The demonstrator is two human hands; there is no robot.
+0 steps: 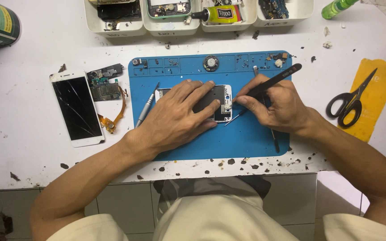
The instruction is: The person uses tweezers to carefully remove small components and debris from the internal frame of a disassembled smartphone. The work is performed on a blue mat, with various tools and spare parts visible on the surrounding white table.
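The left hand [177, 114] lies flat, fingers spread, on the open phone [220, 103] in the middle of the blue mat [246, 138]. The right hand [275, 107] pinches black tweezers [273, 80] at the phone's right end. A yellow glue tube [222, 14] sits in a white tray [226, 26] at the table's far edge

My black tweezers [273, 80] work over a white-framed phone [222, 105] on the blue mat [246, 134]; black scissors [351, 100] lie on yellow paper [378, 76].
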